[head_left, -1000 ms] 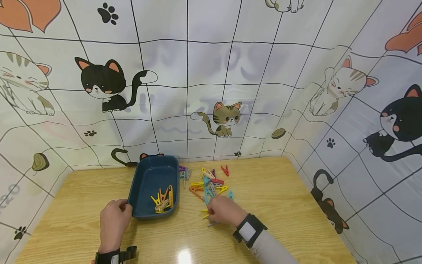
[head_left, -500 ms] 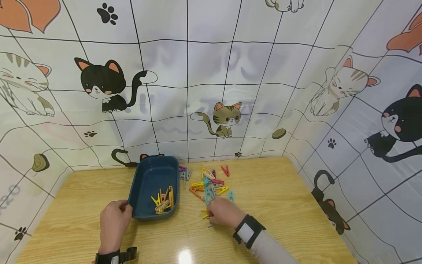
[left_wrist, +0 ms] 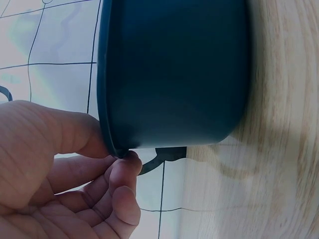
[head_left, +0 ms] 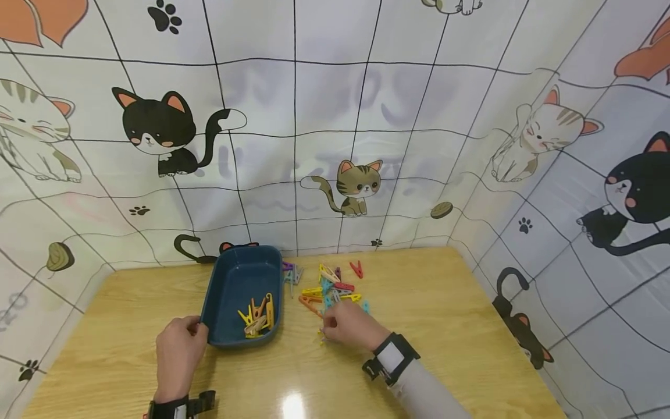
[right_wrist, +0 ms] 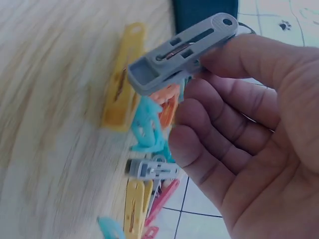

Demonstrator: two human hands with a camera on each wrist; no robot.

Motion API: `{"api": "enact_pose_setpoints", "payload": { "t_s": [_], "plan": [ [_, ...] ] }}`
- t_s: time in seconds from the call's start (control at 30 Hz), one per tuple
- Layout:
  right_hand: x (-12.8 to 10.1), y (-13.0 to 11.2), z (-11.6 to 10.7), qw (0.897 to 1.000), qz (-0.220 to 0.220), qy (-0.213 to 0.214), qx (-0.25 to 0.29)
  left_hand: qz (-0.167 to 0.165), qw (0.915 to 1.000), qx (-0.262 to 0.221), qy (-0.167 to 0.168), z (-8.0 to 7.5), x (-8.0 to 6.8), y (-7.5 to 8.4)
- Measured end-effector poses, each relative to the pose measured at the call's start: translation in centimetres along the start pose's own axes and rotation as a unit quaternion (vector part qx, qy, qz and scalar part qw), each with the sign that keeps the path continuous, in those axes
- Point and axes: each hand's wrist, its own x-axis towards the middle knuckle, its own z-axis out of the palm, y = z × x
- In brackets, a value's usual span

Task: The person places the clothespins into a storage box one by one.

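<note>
Grey clothespin (right_wrist: pixel 182 50), hidden from the head view, shows pinched in the right hand (right_wrist: pixel 244 124).

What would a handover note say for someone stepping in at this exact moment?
Left hand: pinches the near rim of the blue tray, thumb inside.
Right hand: pinches a grey clothespin at the near edge of the pile of clothespins on the wooden table.
Done: a few yellow and orange clothespins lie in the tray.
Left: the grey one is not in the tray; the pile right of the tray remains.
</note>
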Motion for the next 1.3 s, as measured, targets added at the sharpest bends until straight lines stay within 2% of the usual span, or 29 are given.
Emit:
{"api": "enact_pose_setpoints", "payload": {
  "t_s": [0.1,0.23,0.4,0.73,1.0,1.3],
  "plan": [
    [0.6,-0.2,-0.1,0.999,-0.003,0.027,0.04,0.004,1.0,-0.002,0.002,0.0,0.1,0.0],
    [1.5,-0.9,-0.3,0.996,-0.011,0.063,0.066,0.007,1.0,-0.003,0.006,0.1,0.1,-0.1],
    [2.6,-1.8,-0.4,0.991,0.002,0.089,0.097,0.01,0.9999,0.0,0.011,0.0,0.0,-0.1],
    [4.3,-3.2,0.0,0.981,0.022,0.145,0.128,0.013,0.9998,0.001,0.013,0.0,-0.1,-0.1],
    [5.3,-4.4,0.3,0.971,0.031,0.169,0.167,0.009,0.9999,-0.001,0.012,0.0,-0.1,0.0],
    [6.5,-6.0,1.4,0.97,0.013,0.183,0.16,0.012,0.9999,-0.005,0.01,-0.1,-0.2,0.0]
  ]
}}
